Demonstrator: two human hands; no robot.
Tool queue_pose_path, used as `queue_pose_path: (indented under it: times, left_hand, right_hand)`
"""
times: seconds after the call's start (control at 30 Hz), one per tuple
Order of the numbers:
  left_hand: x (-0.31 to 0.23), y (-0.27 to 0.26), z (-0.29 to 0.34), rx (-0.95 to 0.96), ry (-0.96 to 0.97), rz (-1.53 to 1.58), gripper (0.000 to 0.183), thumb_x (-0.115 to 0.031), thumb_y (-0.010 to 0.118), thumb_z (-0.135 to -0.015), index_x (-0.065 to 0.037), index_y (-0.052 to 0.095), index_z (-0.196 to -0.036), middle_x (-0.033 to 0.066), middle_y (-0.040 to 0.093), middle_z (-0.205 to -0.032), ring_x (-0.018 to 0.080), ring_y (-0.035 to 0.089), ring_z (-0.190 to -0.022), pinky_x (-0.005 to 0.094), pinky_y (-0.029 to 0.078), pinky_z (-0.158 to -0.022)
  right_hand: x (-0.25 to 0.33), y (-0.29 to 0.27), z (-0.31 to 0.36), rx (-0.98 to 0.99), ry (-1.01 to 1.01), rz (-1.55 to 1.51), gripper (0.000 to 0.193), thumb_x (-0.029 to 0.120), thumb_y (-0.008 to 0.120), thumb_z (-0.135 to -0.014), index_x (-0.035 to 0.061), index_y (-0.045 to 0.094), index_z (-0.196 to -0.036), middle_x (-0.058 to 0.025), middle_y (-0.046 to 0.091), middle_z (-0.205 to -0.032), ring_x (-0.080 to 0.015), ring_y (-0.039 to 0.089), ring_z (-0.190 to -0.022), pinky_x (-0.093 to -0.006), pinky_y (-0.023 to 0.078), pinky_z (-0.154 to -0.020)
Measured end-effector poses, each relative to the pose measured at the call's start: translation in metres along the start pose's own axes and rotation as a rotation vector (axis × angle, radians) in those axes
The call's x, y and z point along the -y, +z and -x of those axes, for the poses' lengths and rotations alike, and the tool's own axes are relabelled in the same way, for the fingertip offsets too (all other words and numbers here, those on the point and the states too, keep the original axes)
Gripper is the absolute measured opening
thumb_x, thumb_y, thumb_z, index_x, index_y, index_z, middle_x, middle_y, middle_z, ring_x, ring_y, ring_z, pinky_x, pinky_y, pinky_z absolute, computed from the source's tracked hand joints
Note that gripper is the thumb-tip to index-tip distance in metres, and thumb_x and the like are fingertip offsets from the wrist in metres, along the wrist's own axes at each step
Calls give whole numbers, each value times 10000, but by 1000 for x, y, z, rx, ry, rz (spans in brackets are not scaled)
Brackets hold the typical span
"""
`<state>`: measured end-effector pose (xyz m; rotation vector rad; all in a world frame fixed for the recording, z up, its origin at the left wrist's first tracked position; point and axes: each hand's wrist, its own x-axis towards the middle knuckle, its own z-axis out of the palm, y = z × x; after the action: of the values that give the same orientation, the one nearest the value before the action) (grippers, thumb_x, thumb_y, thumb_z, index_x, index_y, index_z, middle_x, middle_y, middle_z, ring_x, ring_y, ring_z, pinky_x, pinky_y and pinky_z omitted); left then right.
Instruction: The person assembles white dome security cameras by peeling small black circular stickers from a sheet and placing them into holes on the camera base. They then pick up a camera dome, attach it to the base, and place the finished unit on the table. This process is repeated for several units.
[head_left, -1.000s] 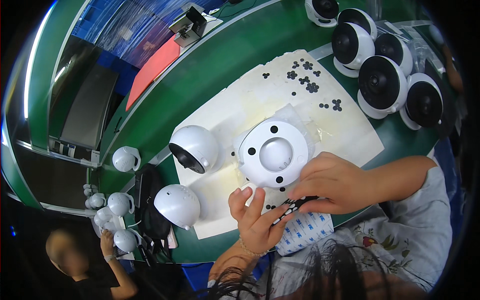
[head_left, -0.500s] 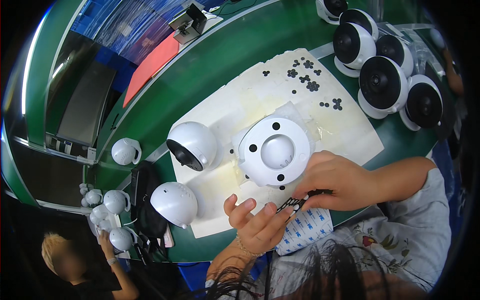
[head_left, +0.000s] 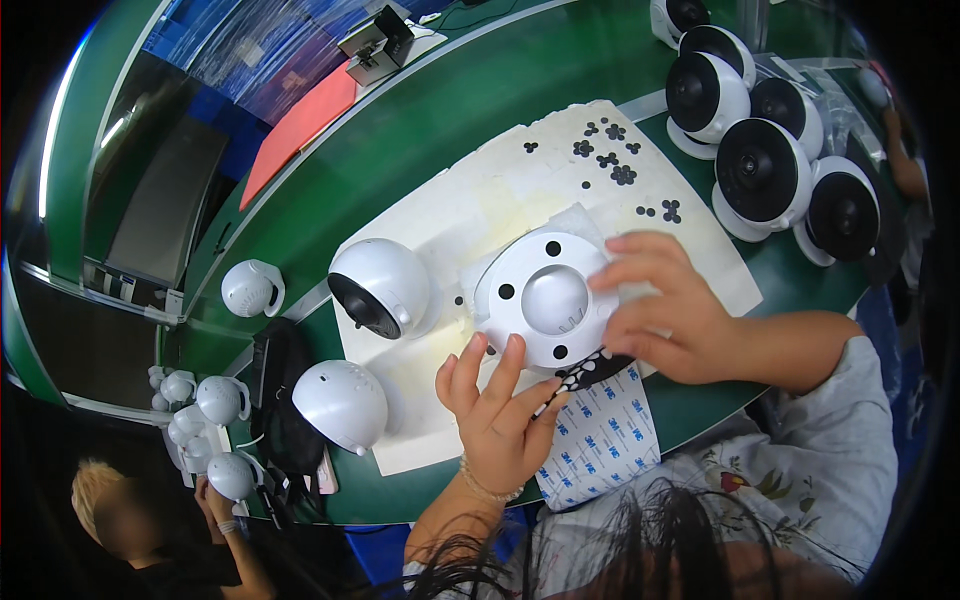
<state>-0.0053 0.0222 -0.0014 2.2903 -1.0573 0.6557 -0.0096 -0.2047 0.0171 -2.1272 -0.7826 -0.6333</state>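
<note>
A white ring-shaped camera base (head_left: 520, 338) faces up in front of me, with a round recess in its middle. Three black round pads show on its rim; its right side is partly covered by my right hand (head_left: 668, 305). The fingers of that hand are spread, their tips touching the right rim. Below the base, my left hand (head_left: 498, 415) pinches a strip of black round pads with white gaps (head_left: 582, 374). Two of its other fingertips rest at the lower left rim. A backing sheet with blue print (head_left: 605, 435) hangs under the strip.
A worn cream board (head_left: 440, 215) lies on the green table. Two white dome cameras (head_left: 385, 285) (head_left: 340, 405) stand left of the base. Loose black pads (head_left: 622, 175) are scattered at the far right, near several finished cameras (head_left: 762, 170). Another person (head_left: 130, 530) is at lower left.
My right hand has left the pad strip and moved up to the base's right rim, its fingers spreading. My left hand keeps the strip and has shifted its fingertips to the base.
</note>
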Motion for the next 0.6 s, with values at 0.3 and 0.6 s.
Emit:
queue_pose_path:
  times: [0.3,0.6]
  left_hand:
    - [1,6,2,-42,-50,126,165,-184,694,-673,-136,641,-822,98,503,-1234,316,343,-1205,422,174,-970]
    - [1,8,2,-40,-81,116,160,-184,697,-671,-137,640,-812,94,497,-1240,311,346,-1202,422,183,-961]
  right_hand:
    - [9,8,-1,65,-109,17,134,147,679,-665,135,613,-780,-51,491,-1204,-291,367,-1172,-402,288,-896]
    - [0,-3,-6,7,54,82,85,146,640,-724,108,608,-793,-93,458,-1244,-328,327,-1206,-428,252,-955]
